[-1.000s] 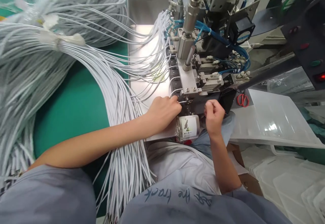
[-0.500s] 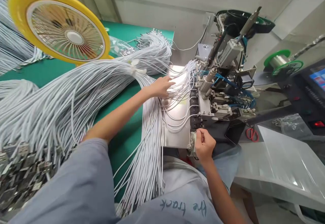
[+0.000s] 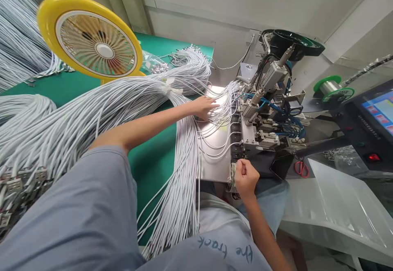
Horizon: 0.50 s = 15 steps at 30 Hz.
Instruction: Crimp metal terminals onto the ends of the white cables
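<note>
My left hand (image 3: 205, 107) lies over the white cables on the metal plate (image 3: 215, 166), its fingers apart and pointing right. These cables run across the plate into a row of black fixtures (image 3: 236, 134) along the machine (image 3: 251, 119). A thick bundle of white cables (image 3: 186, 156) hangs down beside the plate, under my left forearm. Close to the near end of the fixtures is my right hand (image 3: 246, 177), its fingers curled closed. What it holds, if anything, is hidden in the fingers.
A yellow fan (image 3: 89, 37) stands on the green table (image 3: 150, 160) at the left, near more tied cables (image 3: 123, 95). Red scissors (image 3: 301, 169), a wire spool (image 3: 330, 87) and a control panel with a screen (image 3: 379, 113) are at the right.
My left hand has shifted slightly right over the cables, its fingers more spread. My right hand stays by the fixtures, still closed. The view has tilted a little.
</note>
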Motion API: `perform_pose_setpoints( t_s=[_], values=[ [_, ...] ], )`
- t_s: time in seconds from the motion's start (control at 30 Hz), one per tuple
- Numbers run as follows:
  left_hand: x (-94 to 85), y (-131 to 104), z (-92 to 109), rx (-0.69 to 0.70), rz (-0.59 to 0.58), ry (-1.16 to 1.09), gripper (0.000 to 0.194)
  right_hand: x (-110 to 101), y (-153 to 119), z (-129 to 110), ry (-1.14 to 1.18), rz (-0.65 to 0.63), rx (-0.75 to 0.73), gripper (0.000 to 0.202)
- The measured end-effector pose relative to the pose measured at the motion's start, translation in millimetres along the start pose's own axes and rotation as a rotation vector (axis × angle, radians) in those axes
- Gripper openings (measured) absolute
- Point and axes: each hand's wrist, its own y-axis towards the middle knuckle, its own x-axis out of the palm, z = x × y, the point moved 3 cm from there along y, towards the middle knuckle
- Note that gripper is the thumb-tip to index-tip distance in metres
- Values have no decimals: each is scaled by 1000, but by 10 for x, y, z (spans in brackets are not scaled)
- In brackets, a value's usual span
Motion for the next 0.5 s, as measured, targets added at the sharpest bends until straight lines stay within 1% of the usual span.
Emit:
perform_pose_setpoints(
  t_s=[0.13, 0.2, 0.3, 0.4, 0.5],
  values=[
    [2, 35, -75, -6, -87, -83, 83, -4, 2, -4, -9, -3, 7, 22],
    [16, 55, -114, -8, -86, -61, 79, -4, 3, -4, -6, -5, 11, 22],
    [36, 87, -203, -25, -50, -54, 67, -1, 8, 0, -1, -6, 17, 22],
    [22, 121, -333, -126, -33, -191, 65, 1, 10, 2, 3, -11, 9, 22],
    [-60, 235, -409, -201, -44, -354, 66, 1, 2, 3, 5, -16, 2, 22]
  ],
)
